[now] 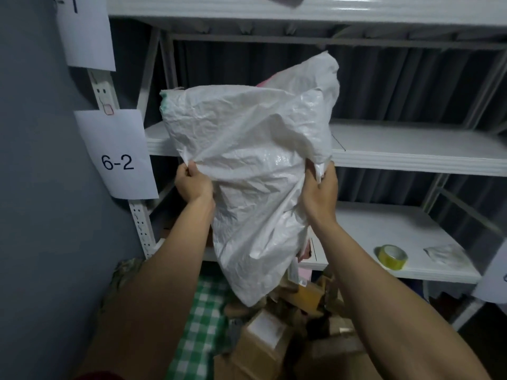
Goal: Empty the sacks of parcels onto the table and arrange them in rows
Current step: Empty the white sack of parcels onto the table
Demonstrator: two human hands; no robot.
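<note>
Head view: the emptying step is in hand. A white woven sack (255, 165) is being held up in front of the shelving (411, 144), its narrow lower end hanging just above a heap of brown parcels (263, 344). The left hand (192, 183) is being kept curled on a fold at the sack's left edge, and the right hand (321, 190) is being clamped on a bunched corner at its right edge, so both hands are holding cloth. The parcels are being carried, unsorted and overlapping, on a tabletop under a green checked cloth (203, 319); no rows are being formed yet.

The sack is looking slack and nearly spent, though a pink patch (267, 80) near its upper edge is perhaps something lodged inside; the folds are hiding it. By this judgement, a shake or a higher lift is being called for next, then the sack is to be put aside and the heap spread.

Around the work, a roll of yellowish tape (391, 256) and a crumpled white wrapper (444, 255) are being kept on the lower shelf at the right, and a paper label reading 6-2 (118, 160) is being displayed on the upright at the left. The hanging sack is blocking sight of part of the heap, and the shelf edge is standing near the raised sack.
</note>
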